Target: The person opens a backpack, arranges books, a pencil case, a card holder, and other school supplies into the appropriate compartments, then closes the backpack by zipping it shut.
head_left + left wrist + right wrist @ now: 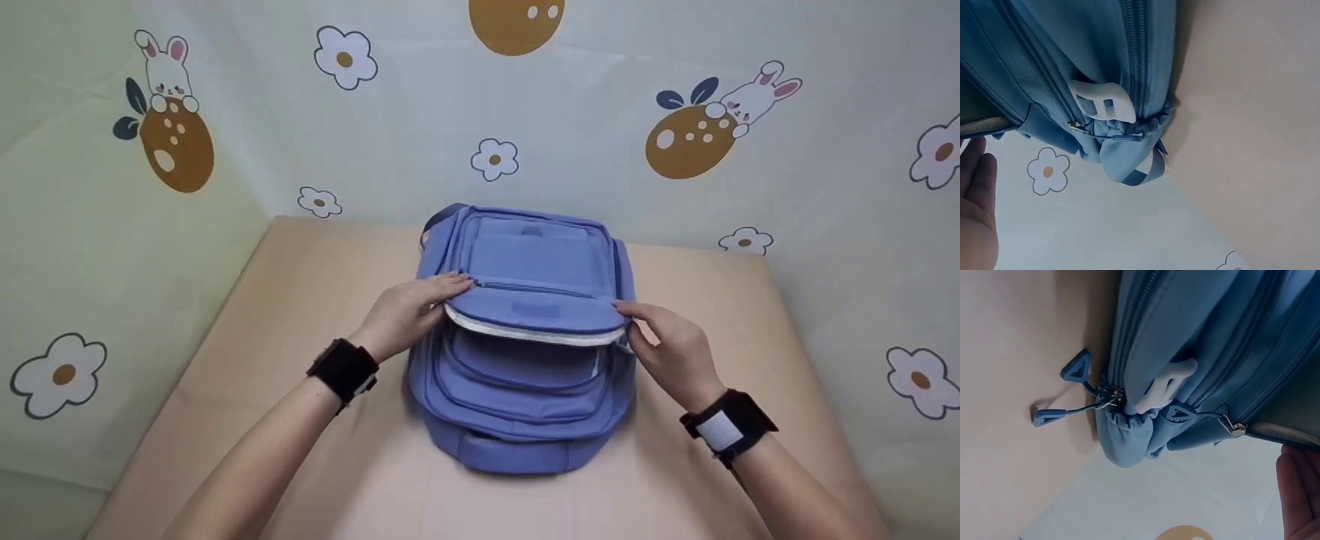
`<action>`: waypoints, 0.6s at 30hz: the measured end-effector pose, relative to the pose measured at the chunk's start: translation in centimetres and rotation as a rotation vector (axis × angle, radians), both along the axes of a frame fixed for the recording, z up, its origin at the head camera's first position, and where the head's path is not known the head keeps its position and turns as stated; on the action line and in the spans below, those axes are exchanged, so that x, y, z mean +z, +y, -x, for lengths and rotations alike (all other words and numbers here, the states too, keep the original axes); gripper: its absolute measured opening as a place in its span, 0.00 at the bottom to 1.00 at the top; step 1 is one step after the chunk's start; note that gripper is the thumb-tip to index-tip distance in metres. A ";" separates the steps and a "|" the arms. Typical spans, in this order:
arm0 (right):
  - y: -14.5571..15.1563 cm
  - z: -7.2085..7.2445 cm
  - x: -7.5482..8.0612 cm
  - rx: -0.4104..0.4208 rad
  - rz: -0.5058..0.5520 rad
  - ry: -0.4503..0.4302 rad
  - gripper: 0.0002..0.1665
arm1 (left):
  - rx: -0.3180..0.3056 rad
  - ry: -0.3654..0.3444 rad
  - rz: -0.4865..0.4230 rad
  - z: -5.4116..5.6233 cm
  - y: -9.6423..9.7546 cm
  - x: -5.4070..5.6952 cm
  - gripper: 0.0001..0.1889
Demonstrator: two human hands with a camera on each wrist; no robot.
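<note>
A blue backpack (525, 420) lies front side up, its front pocket unzipped and the pocket flap (551, 311) folded back, showing a pale lining edge. At the flap's left corner my left hand (401, 311) pinches the fabric, fingers on top. My right hand (671, 345) holds the opposite corner between thumb and fingers. In the left wrist view, the fingers (977, 174) meet the flap's edge beside the open pocket. Fingers (1297, 484) also touch that edge in the right wrist view, near a metal zipper slider (1237, 429). The pocket's depth is in shadow.
The backpack rests on a beige-covered table (300, 262). Behind it hangs a pale curtain (405, 127) with rabbit and flower prints. On the bag's sides are white buckles (1105, 102) and dangling zipper pulls (1076, 367). Each wrist wears a black band (343, 370).
</note>
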State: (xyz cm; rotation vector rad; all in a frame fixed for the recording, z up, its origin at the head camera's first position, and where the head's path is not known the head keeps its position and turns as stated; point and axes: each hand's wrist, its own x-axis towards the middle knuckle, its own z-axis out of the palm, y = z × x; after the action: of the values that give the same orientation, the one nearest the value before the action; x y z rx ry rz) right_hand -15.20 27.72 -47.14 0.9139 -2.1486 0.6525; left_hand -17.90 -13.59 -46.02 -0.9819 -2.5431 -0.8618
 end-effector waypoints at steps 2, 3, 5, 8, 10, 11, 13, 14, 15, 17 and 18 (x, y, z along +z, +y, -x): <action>0.0 -0.3 -0.3 0.011 -0.007 0.018 0.24 | -0.019 0.022 0.024 -0.3 -0.3 -0.3 0.22; 0.0 -0.5 -0.5 0.015 -0.012 0.025 0.24 | -0.028 0.031 0.034 -0.4 -0.4 -0.4 0.22; 0.0 -0.8 -0.8 0.023 -0.027 0.036 0.23 | -0.041 0.048 0.052 -0.6 -0.6 -0.7 0.21; 0.0 -1.1 -1.4 0.035 -0.044 0.041 0.21 | -0.057 0.074 0.077 -0.9 -0.9 -1.2 0.21; 0.0 -1.2 -1.7 0.045 -0.048 0.043 0.21 | -0.065 0.091 0.096 -1.0 -1.0 -1.4 0.21; 0.0 -1.3 -1.9 0.051 -0.049 0.045 0.21 | -0.069 0.100 0.107 -1.0 -1.0 -1.4 0.21; 0.0 -1.3 -2.2 0.063 -0.047 0.052 0.19 | -0.075 0.122 0.132 -1.1 -1.1 -1.6 0.21; 0.0 -1.3 -2.4 0.071 -0.046 0.058 0.18 | -0.076 0.133 0.145 -1.1 -1.1 -1.6 0.21; 0.0 -1.4 -2.5 0.078 -0.044 0.064 0.17 | -0.078 0.142 0.156 -1.1 -1.1 -1.7 0.21; -0.1 -1.4 -2.7 0.086 -0.049 0.080 0.14 | -0.083 0.162 0.181 -1.1 -1.1 -1.8 0.20; -0.1 -1.4 -2.8 0.088 -0.053 0.088 0.13 | -0.083 0.171 0.194 -1.1 -1.1 -1.8 0.20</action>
State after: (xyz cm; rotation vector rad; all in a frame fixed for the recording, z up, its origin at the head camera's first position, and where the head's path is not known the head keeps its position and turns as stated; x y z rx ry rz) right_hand -13.83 27.60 -49.98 1.0516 -2.0656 0.5900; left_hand -16.78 -14.70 -47.81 -1.1721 -2.4877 -0.5330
